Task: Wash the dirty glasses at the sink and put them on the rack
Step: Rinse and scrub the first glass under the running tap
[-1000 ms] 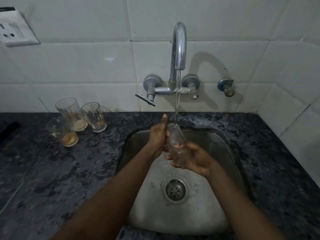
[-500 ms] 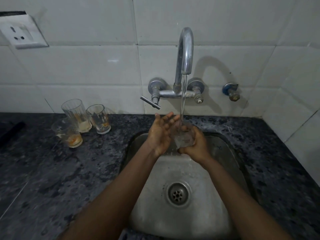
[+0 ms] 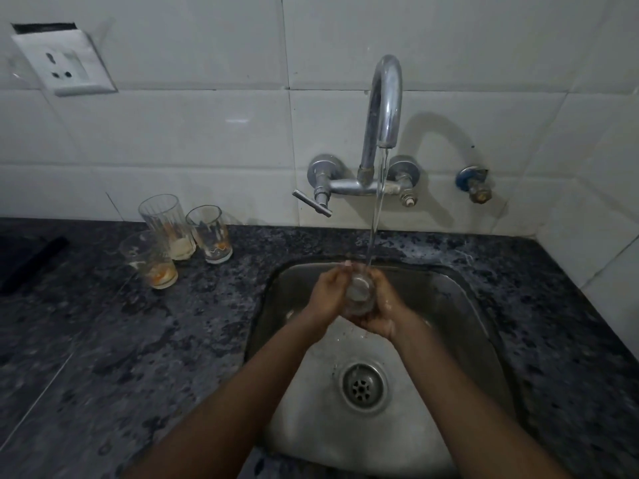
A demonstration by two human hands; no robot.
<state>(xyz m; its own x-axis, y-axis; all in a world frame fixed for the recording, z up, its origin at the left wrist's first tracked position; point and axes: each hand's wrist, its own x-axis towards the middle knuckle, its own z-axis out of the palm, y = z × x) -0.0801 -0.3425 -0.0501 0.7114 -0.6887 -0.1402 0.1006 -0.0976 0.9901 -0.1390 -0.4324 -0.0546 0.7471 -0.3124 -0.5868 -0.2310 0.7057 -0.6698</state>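
A clear glass (image 3: 359,292) is held over the steel sink (image 3: 460,305), right under the running stream from the tap (image 3: 383,108). My left hand (image 3: 326,293) wraps its left side and my right hand (image 3: 383,314) cups its right side and bottom. Both hands are wet. Three dirty glasses with orange residue stand on the dark counter at the left: a tall ribbed one (image 3: 166,224), a shorter one (image 3: 210,233) beside it, and one (image 3: 148,259) in front.
Dark speckled stone counter (image 3: 138,340) surrounds the sink, with the drain (image 3: 363,387) in the basin's middle. White tiled wall behind holds a socket (image 3: 65,63), a tap lever (image 3: 311,202) and a side valve (image 3: 473,183). A dark object (image 3: 31,261) lies at far left.
My left hand went from flat and open beside the glass to wrapped around it. The glass has turned from tilted to more upright under the stream.
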